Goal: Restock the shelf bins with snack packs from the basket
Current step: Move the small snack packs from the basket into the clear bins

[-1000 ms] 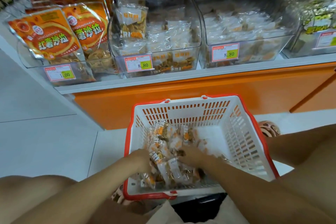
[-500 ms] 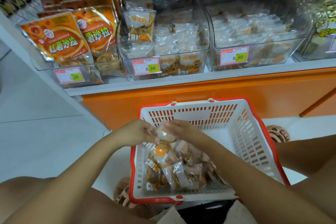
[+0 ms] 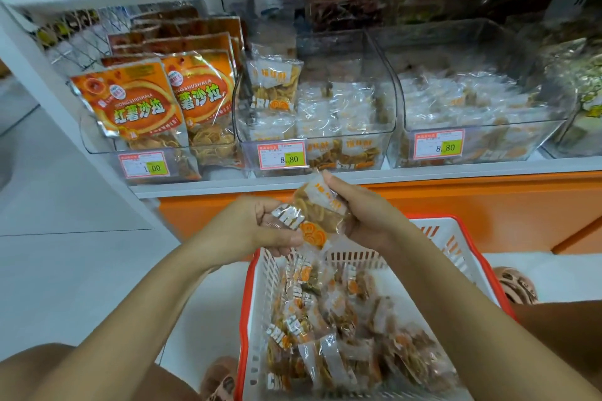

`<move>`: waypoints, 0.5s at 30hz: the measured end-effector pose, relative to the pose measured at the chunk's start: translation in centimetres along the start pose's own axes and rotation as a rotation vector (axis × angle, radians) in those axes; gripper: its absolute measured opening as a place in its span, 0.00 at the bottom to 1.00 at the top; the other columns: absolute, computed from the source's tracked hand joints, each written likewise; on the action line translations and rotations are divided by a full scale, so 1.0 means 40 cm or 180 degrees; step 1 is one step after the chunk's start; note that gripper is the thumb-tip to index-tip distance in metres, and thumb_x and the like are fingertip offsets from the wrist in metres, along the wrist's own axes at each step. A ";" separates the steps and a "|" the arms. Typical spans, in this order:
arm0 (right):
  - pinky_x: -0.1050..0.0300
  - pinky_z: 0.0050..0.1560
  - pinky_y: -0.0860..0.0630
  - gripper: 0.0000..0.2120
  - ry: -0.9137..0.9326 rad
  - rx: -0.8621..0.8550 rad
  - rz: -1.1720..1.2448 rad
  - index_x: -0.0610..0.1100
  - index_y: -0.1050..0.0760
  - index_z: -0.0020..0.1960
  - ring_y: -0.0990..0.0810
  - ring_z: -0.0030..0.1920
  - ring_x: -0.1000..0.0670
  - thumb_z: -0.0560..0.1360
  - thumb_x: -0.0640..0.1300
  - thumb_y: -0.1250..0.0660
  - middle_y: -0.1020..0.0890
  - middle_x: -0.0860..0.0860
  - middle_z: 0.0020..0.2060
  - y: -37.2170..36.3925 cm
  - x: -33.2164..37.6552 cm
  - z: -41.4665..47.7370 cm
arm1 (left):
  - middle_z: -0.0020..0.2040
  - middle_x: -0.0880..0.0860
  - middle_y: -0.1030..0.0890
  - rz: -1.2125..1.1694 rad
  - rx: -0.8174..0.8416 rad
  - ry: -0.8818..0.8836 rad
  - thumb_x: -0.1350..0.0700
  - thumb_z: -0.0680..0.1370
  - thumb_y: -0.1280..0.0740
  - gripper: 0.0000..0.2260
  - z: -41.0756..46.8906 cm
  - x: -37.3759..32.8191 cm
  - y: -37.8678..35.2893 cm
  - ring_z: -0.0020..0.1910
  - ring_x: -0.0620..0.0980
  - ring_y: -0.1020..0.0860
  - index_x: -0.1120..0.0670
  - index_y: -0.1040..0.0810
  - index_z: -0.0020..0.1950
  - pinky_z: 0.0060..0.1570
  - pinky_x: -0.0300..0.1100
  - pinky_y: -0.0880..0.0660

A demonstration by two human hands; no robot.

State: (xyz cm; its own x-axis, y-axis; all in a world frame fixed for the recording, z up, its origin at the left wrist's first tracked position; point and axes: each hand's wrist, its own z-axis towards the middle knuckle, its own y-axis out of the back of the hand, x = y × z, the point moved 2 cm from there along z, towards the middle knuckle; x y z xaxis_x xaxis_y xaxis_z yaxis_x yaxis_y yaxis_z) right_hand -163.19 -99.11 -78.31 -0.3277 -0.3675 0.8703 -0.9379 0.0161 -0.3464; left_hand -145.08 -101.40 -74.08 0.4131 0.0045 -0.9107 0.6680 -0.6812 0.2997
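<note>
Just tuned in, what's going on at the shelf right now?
A person's left hand and right hand both grip one clear snack pack, up between the white basket and the shelf. The basket holds many more packs. The middle bin of matching packs is partly full; this pack isn't in yet.

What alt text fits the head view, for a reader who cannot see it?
The left hand and right hand hold one clear snack pack over a white basket holding similar packs, facing clear shelf bins.
</note>
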 end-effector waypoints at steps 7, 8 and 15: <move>0.59 0.43 0.24 0.26 0.0515 0.0036 -0.0270 0.39 0.22 0.50 0.20 0.41 0.49 0.68 0.62 0.31 0.18 0.46 0.42 -0.038 0.053 0.015 | 0.35 0.54 0.16 -0.0277 -0.0908 -0.0429 0.62 0.70 0.27 0.07 0.025 -0.041 0.072 0.33 0.44 0.19 0.58 0.19 0.48 0.34 0.33 0.22; 0.62 0.39 0.28 0.21 0.0578 -0.0088 -0.0613 0.40 0.23 0.47 0.25 0.36 0.52 0.69 0.59 0.30 0.21 0.48 0.35 -0.044 0.062 0.015 | 0.38 0.53 0.16 -0.0190 -0.0937 -0.0479 0.57 0.69 0.27 0.10 0.028 -0.046 0.080 0.35 0.45 0.18 0.57 0.19 0.49 0.36 0.34 0.22; 0.70 0.27 0.33 0.11 0.1249 -0.0801 -0.1143 0.40 0.25 0.40 0.32 0.25 0.59 0.75 0.47 0.31 0.28 0.53 0.25 -0.047 0.189 0.040 | 0.50 0.42 0.23 0.0394 -0.2228 -0.0425 0.45 0.75 0.33 0.19 0.064 -0.027 0.179 0.52 0.40 0.24 0.53 0.25 0.63 0.56 0.44 0.23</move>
State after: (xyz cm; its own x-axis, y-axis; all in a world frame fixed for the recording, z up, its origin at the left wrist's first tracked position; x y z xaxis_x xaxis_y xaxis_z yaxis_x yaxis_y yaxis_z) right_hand -163.70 -103.42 -71.63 0.0428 -0.0200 0.9989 -0.9803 0.1921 0.0459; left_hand -142.30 -108.16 -71.68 0.4621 -0.1624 -0.8719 0.8795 -0.0420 0.4740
